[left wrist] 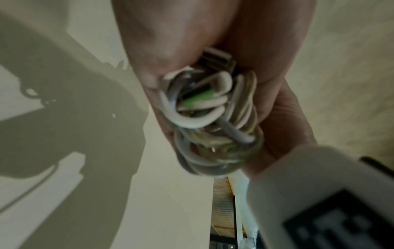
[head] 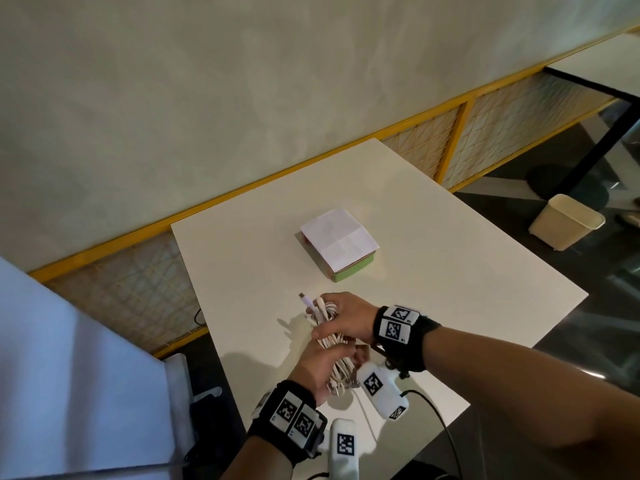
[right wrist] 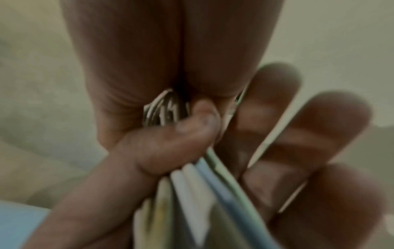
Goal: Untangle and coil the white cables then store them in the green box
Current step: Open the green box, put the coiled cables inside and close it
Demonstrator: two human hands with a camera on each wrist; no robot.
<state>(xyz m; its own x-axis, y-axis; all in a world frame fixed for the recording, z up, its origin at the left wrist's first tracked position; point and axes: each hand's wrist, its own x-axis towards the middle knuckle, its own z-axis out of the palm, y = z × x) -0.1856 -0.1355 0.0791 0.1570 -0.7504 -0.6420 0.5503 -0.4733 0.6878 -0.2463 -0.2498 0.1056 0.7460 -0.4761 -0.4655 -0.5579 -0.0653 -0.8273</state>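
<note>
1. Two hands meet at lower centre of the head view, over the near part of the white desk (head: 433,271). Between them is a bundle of white cables (head: 327,327), lifted off the surface.
2. Left hand (head: 313,367): its grip is wrapped round the lower end of the bundle. The left wrist view shows looped strands pressed between thumb and fingers (left wrist: 275,107), with a metal plug tip at the top of the loops.
3. Right hand (head: 349,315): its grip is curled over the upper end of the bundle. One connector (head: 306,301) sticks out toward the upper left, free of the loops. The right wrist view is blurred; strands run under the thumb (right wrist: 170,143).
4. Green box (head: 351,271): it sits at frame centre on the desk, well apart from the hands. A white sheet of paper (head: 339,240) covers its top, so the inside is hidden.
5. Step in hand, as a judgement: the strands lie gathered in loops, so coiling appears nearly complete and storage has not begun.
6. Next move, as a judgement: tuck in the loose connector, keep the loops pinched so they do not spring apart, uncover the box, then carry the bundle forward to it.
</note>
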